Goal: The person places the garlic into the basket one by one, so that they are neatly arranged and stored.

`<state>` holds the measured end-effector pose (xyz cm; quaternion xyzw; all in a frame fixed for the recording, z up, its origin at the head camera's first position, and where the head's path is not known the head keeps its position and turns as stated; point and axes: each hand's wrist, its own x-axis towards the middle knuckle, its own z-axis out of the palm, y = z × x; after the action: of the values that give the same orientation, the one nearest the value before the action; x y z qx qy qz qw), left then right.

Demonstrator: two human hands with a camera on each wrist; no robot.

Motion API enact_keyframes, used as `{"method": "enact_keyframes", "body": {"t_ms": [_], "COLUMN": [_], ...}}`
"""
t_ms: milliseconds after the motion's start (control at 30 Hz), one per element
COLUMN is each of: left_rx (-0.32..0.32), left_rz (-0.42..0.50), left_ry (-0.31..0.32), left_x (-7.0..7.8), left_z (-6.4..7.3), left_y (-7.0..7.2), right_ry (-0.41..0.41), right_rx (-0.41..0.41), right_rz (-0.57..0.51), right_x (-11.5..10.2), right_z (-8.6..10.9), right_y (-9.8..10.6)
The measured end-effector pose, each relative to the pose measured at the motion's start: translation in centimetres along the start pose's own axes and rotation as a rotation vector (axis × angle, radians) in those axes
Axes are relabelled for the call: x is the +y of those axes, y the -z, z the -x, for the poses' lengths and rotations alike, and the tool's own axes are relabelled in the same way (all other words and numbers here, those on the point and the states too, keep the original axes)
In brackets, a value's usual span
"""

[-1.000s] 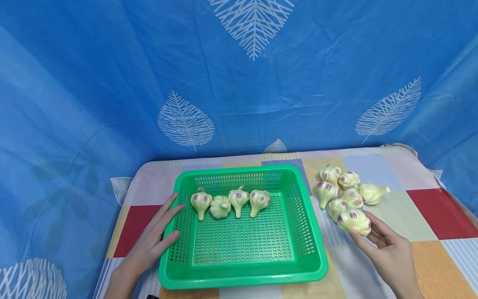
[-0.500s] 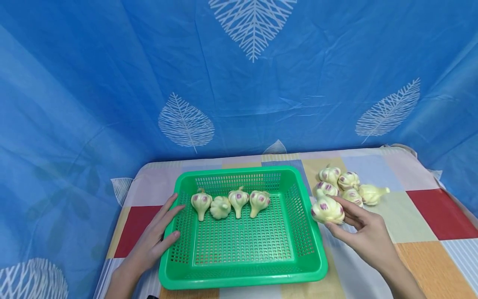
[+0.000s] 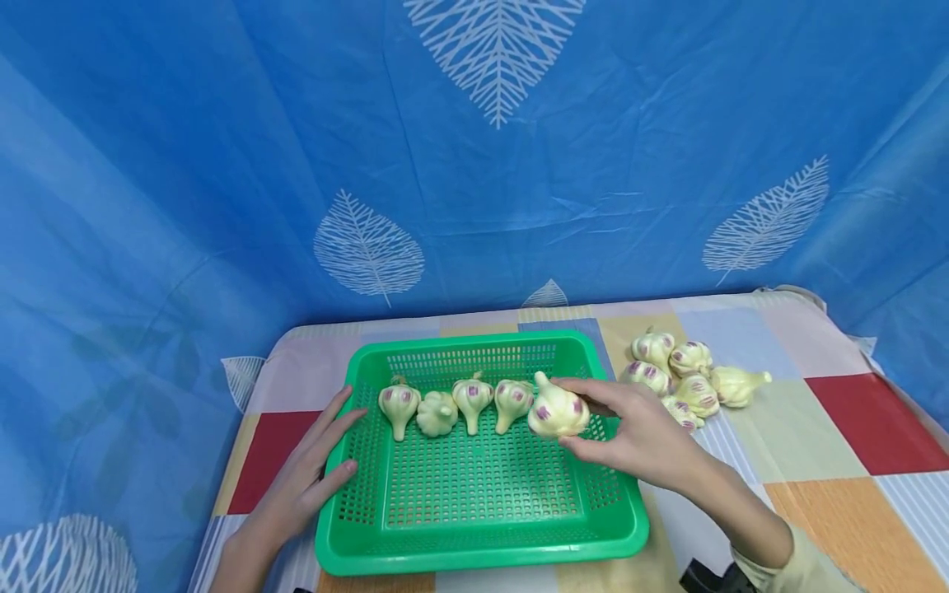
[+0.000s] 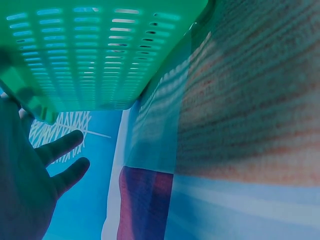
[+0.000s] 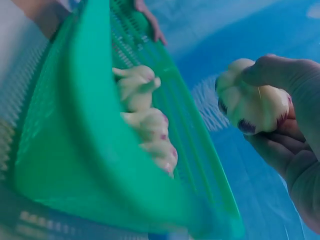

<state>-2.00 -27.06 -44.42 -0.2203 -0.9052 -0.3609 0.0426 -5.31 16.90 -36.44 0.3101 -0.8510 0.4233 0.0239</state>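
My right hand pinches a garlic bulb between thumb and fingers, over the right part of a green plastic basket. In the right wrist view the same garlic bulb shows purple streaks, with the thumb across its upper side. Several garlic bulbs lie in a row inside the basket toward its back, stems mostly pointing to the front. At the basket's left rim rests my left hand, fingers spread and fairly straight. In the left wrist view those fingers stick out beside the basket's slotted wall.
To the right of the basket, a loose pile of garlic bulbs lies on the patchwork tablecloth. A blue curtain with white leaf prints hangs behind the table and along its sides.
My right hand has carried a garlic bulb leftward from the pile to over the basket, its stem now pointing up. My left hand has stayed at the basket's left rim.
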Motion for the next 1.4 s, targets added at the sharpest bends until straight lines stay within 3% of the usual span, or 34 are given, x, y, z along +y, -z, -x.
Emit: {"method": "enact_keyframes", "body": {"t_ms": [367, 567, 867, 1067, 1233, 1400], "left_rx": [0.003, 0.002, 0.004, -0.008, -0.013, -0.013], "left_rz": [-0.010, -0.005, -0.005, -0.004, 0.001, 0.004], "left_ry": [0.007, 0.005, 0.013, 0.012, 0.016, 0.024], "left_x": [-0.3, -0.2, 0.0, -0.2, -0.1, 0.0], "left_z": [0.1, -0.1, -0.1, -0.1, -0.2, -0.2], "left_y": [-0.1, 0.0, 0.0, 0.1, 0.1, 0.1], "right_ry": [0.177, 0.240, 0.319, 0.398, 0.416, 0.463], "right_rx": [-0.409, -0.547, -0.676, -0.694, -0.701, -0.693], "right_rz": [-0.100, -0.011, 0.148, 0.241, 0.313, 0.473], "right_x": [-0.4, -0.4, -1.1, -1.2, -1.3, -1.6], "right_z": [-5.5, -7.5, -9.9, -11.1, -11.6, -11.8], "right_y": [-2.9, -5.5, -9.6, -13.0, -14.9, -16.1]}}
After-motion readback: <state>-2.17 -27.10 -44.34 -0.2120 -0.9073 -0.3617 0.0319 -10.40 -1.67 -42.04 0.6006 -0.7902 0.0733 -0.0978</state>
